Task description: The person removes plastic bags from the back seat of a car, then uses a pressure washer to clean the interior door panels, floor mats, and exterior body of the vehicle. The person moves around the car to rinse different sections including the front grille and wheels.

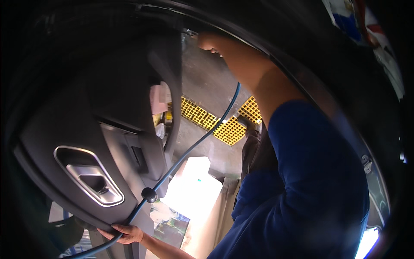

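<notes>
At the lower left, my left hand (127, 233) has its thumb across a blue hose (181, 159), with fingers behind it, at the edge of a dark vehicle door panel (77, 126). A black ball stopper (149, 195) sits on the hose just above this hand. A silver interior door handle (93, 183) is set in the panel nearby. My right hand (208, 41) reaches to the top, beside the dark frame edge. Its fingers curl in shadow near a small metallic part (190, 32); whether they hold it is unclear. The hose disappears behind my right forearm.
Yellow floor grating (230, 130) lies on the grey floor (207, 74) near my shoe (245, 122). A glaring white shape (194, 189) is low in the middle. Pink paper (158, 98) shows through the door panel's opening. Dark vehicle bodywork (323, 87) curves along the right.
</notes>
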### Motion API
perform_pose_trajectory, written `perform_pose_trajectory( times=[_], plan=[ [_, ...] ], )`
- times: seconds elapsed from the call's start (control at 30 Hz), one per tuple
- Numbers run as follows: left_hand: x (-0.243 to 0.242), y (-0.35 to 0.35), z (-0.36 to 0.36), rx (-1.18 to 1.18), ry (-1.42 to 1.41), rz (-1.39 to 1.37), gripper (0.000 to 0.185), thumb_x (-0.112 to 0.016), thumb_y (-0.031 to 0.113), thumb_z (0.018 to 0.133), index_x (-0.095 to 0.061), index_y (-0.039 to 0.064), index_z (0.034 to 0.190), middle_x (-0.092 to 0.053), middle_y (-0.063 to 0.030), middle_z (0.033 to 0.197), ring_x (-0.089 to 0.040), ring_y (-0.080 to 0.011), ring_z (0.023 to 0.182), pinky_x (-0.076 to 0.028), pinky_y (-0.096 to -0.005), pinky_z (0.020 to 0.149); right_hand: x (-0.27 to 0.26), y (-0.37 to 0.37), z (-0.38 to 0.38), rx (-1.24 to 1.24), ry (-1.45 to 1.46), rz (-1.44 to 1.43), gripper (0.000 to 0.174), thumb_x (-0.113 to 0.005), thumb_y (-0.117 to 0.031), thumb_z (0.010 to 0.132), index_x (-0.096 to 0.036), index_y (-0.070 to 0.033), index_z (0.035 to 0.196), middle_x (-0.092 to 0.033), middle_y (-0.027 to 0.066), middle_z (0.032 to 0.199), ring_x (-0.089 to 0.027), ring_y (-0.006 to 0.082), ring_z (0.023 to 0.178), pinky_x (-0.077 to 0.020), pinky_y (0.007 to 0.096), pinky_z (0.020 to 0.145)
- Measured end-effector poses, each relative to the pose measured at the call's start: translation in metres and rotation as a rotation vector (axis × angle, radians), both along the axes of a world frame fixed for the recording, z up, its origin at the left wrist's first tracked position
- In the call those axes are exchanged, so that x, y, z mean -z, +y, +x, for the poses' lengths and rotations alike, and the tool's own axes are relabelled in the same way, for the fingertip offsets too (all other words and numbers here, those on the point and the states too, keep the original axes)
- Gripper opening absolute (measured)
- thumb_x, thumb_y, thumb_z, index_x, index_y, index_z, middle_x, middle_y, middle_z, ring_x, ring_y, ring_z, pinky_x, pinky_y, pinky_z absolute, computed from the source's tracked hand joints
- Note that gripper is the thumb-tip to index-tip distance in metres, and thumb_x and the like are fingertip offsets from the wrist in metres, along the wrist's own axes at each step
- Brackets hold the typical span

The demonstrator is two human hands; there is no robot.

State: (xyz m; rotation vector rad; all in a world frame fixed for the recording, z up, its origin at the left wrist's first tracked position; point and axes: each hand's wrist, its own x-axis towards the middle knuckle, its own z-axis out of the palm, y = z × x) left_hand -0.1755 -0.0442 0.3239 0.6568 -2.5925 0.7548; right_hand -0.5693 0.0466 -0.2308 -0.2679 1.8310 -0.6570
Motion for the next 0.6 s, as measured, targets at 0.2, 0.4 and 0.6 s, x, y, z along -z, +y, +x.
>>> perform_pose_trajectory(
  times=[0.2,0.4,0.6],
  plan=[
    [-0.002,-0.007,0.008,0.006,-0.006,0.018,0.043,-0.047,0.018,0.096,-0.045,-0.007,0.131,-0.053,-0.0216,0.127,-0.056,-0.0322,0.113,-0.046,-0.0390,0.094,-0.010,0.011,0.081,-0.240,-0.172,-0.205,0.031,-0.046,-0.007,0.079,-0.060,-0.002,0.107,-0.060,0.0192,0.076,-0.060,0.0281,0.059,-0.0522,0.0399,0.047],
    [-0.002,-0.011,0.011,0.025,-0.004,-0.028,0.041,-0.051,0.014,0.095,-0.047,-0.008,0.129,-0.053,-0.0225,0.127,-0.057,-0.0325,0.112,-0.046,-0.0365,0.094,-0.027,0.007,0.161,-0.340,-0.242,-0.256,0.025,-0.045,-0.002,0.077,-0.059,0.004,0.097,-0.060,0.0215,0.073,-0.062,0.0304,0.062,-0.0524,0.0419,0.048],
    [-0.002,-0.015,0.010,0.068,0.005,-0.049,0.042,-0.053,0.020,0.095,-0.051,-0.006,0.127,-0.056,-0.0214,0.124,-0.059,-0.0321,0.107,-0.048,-0.0355,0.089,-0.042,0.000,0.240,-0.470,-0.203,-0.371,0.041,-0.045,-0.002,0.077,-0.059,-0.003,0.115,-0.063,0.0199,0.076,-0.063,0.0326,0.067,-0.0533,0.0416,0.054]
  ],
)
